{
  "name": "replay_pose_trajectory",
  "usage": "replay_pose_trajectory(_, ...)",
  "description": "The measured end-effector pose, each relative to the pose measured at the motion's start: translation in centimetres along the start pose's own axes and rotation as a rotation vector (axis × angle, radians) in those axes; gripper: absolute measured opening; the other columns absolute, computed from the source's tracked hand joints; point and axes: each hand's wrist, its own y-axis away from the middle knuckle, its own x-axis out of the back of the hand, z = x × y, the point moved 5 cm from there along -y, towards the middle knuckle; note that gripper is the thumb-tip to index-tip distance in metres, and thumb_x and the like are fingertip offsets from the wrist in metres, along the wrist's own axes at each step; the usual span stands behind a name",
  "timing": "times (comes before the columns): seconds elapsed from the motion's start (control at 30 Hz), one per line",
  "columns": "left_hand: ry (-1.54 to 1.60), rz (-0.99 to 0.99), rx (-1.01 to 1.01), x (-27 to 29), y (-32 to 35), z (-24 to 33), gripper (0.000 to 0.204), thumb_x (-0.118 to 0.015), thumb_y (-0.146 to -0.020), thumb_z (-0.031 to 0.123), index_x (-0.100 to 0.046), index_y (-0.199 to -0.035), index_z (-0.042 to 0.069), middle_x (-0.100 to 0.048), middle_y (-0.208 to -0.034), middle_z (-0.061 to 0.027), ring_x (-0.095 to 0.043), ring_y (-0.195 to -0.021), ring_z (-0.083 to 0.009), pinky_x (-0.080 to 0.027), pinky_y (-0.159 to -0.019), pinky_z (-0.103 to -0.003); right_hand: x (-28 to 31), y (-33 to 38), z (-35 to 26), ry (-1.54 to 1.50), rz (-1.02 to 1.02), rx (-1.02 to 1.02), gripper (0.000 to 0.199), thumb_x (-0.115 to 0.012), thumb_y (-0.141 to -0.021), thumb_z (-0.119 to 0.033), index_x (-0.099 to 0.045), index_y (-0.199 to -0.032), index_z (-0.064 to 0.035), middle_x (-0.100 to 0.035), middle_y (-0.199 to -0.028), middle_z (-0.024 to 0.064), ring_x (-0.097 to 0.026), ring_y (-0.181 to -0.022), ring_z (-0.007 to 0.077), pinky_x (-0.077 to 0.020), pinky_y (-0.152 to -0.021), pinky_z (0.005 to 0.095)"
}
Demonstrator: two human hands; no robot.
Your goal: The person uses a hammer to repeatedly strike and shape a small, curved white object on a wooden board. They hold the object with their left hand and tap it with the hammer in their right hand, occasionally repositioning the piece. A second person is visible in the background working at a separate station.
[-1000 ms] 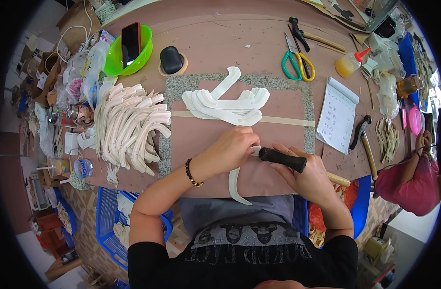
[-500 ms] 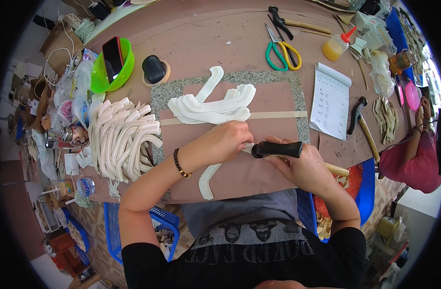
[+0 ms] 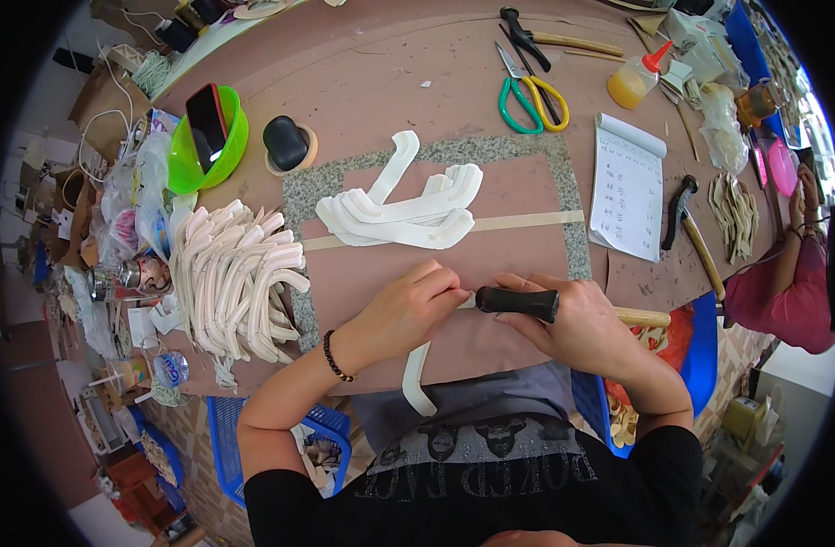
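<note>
My left hand [image 3: 415,305], with a beaded bracelet at the wrist, pinches a white bent strip [image 3: 418,381] whose lower end hangs over the near table edge. In my right hand [image 3: 577,328] is a hammer [image 3: 518,302] with a black head and a wooden handle that sticks out to the right. The hammer head lies against the strip's end at the left fingertips; the exact contact is hidden. Beyond the hands, a small heap of white bent strips [image 3: 399,219] rests on the brown-covered stone slab [image 3: 577,191]. A larger pile of cream strips [image 3: 235,273] lies to the left.
A green bowl [image 3: 230,159] with a phone [image 3: 207,118] stands far left, near a black case [image 3: 285,143]. Scissors [image 3: 531,96], a glue bottle [image 3: 634,80], a notepad [image 3: 627,196] and another hammer [image 3: 695,242] lie to the right. A co-worker's arm [image 3: 791,246] shows far right.
Both hands have moved nearer my body, with the strip and hammer. The strip's hanging end has shifted down and right. The heap beyond has stayed put.
</note>
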Motion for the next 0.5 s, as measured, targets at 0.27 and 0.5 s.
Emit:
replay_pose_trajectory(0.27, -0.191, -0.078, -0.202, 0.3, 0.2, 0.5, 0.022, -0.071, -0.082, 0.006, -0.068, -0.102, -0.001, -0.060, -0.100, -0.0077, -0.058, -0.093, -0.0249, -0.053, -0.079, -0.038, -0.2, -0.8, 0.1, 0.042, 0.094, 0.044, 0.045, -0.071, -0.090, -0.026, -0.064, -0.130, -0.0077, -0.068, -0.088, 0.0113, -0.068, -0.067, 0.0341, -0.0548, -0.058, 0.0430)
replay_pose_trajectory(0.5, -0.245, -0.053, -0.144, 0.2, 1.0, 1.2, 0.025, -0.069, -0.083, 0.005, -0.067, -0.106, -0.004, -0.061, -0.105, -0.0095, -0.058, -0.100, -0.0258, -0.053, -0.084, -0.038, 0.3, -1.2, -0.6, 0.014, 0.129, 0.077, 0.050, -0.072, -0.084, -0.019, -0.062, -0.133, -0.0081, -0.067, -0.087, 0.0104, -0.068, -0.066, 0.0327, -0.0546, -0.056, 0.0425)
